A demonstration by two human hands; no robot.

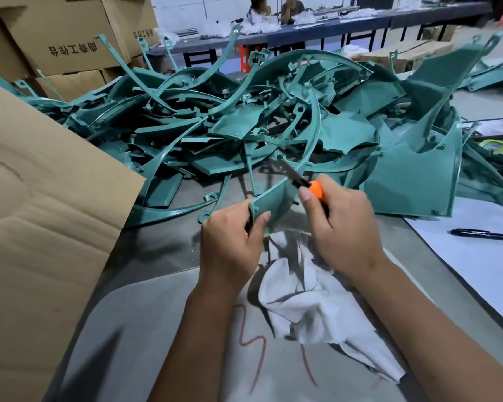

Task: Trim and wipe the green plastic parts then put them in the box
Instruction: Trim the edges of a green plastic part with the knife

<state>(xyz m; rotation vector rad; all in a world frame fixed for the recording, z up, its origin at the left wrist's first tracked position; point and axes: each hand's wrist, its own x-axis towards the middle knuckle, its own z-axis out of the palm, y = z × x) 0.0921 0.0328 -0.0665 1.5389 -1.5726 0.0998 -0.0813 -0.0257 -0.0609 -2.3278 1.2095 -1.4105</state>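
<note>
head | left hand point(230, 230) grips green plastic part point(269, 203) at frame centre, above white rag point(311, 297) | right hand point(343, 224) clenches orange utility knife point(305, 184), blade at part's top edge | part looks light, stiff, thin-edged; hold its lower flat corner | cardboard box flap point(41, 198) left.

Teal-green plastic parts point(244, 123); orange-and-black knife point(308, 185); white cloth point(308, 303); brown cardboard box point(41, 213); grey table point(157, 329) marked with red scribbles point(253, 343); black pen point(482, 235).
</note>
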